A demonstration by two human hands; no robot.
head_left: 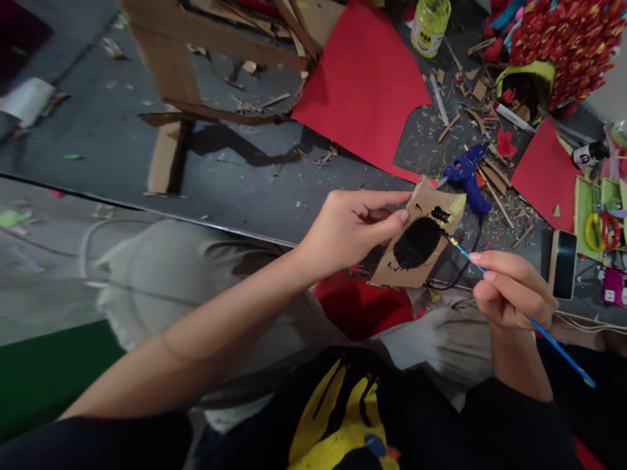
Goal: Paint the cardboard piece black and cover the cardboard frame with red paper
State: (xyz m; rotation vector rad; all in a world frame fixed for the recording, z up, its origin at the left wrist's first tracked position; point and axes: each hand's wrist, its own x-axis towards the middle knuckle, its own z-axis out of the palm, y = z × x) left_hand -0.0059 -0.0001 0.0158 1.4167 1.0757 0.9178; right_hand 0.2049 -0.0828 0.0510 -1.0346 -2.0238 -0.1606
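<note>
My left hand (355,225) grips the left edge of a brown cardboard piece (410,275), thumb on its face. A large black painted oval (418,243) covers the middle of the cardboard, with a small black patch above it and a yellow mark at its upper right corner. Between the thumb and fingers of my right hand (514,290) is a thin blue paintbrush (558,350). Its dark tip touches the cardboard near the oval's upper right edge.
Beyond the cardboard lies a blue glue gun (467,173) among scraps. Red sheets (365,91) cover part of the grey table (245,189). A cardboard frame (171,65) stands at left, a yellow jar (430,27) at the back, a phone (563,264) at right.
</note>
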